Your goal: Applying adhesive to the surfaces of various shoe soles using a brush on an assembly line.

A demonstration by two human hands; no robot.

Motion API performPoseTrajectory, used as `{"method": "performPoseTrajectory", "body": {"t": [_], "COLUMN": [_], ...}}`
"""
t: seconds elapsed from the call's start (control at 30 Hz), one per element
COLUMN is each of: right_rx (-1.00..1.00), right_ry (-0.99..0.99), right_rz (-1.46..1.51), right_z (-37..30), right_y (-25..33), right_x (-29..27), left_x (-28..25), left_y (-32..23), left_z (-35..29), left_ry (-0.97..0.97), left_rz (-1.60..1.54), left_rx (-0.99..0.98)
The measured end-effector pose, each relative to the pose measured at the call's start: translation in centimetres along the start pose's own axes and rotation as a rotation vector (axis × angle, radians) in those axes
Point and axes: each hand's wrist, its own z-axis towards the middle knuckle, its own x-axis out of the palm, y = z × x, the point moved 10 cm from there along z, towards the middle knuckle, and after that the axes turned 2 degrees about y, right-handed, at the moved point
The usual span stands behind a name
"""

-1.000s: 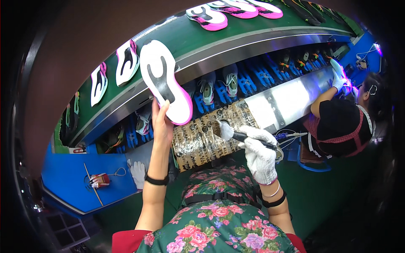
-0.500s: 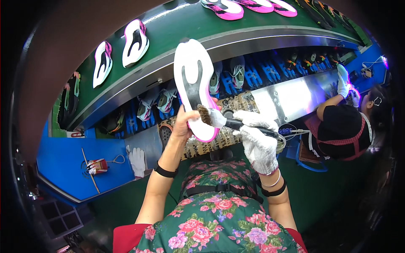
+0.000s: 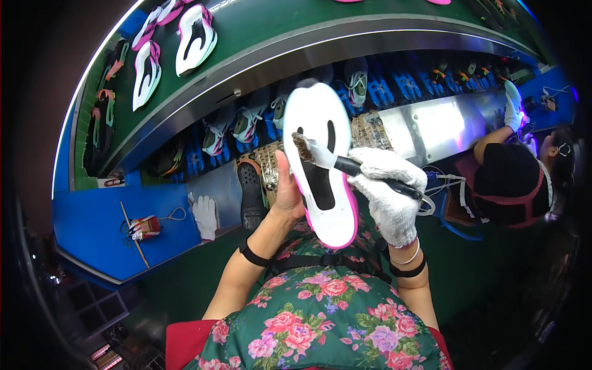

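Note:
My bare left hand (image 3: 288,196) grips a shoe sole (image 3: 319,188) from its left edge, with the thumb raised alongside. White with a pink rim, the sole has a dark sunken middle and faces up toward me. A white knitted glove covers my right hand (image 3: 388,197), which is closed round the black handle of a brush (image 3: 336,163). The brown bristles lie over the middle of the sole, near its left dark slot; whether they touch is hard to tell. My left fingers are hidden behind the sole.
Beyond a metal ledge, more soles (image 3: 197,40) lie on a green conveyor belt (image 3: 265,28). Shoes (image 3: 247,123) stand on blue racks beneath. At left are a blue table (image 3: 92,228), a white glove (image 3: 205,217) and a black clog (image 3: 251,194). A co-worker (image 3: 509,166) works at right.
The sole has come nearer and to the right, its lower end now lower. The brush has shifted from the sole's lower right edge to its middle. The whole view has turned slightly.

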Motion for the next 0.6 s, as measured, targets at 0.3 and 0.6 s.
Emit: {"method": "performPoseTrajectory", "body": {"t": [0.3, 0.6], "right_rx": [-0.236, -0.354], "right_ry": [0.041, 0.14], "right_rz": [-0.339, -0.79], "right_z": [0.3, -2.3], "right_y": [3.3, 0.6], "right_x": [0.7, 0.0], "left_x": [1.5, 0.9], "left_y": [1.4, 2.7], "left_z": [0.5, 0.0], "left_ry": [-0.032, -0.384], "left_rz": [-0.063, 0.414], "left_rx": [0.024, 0.097]}}
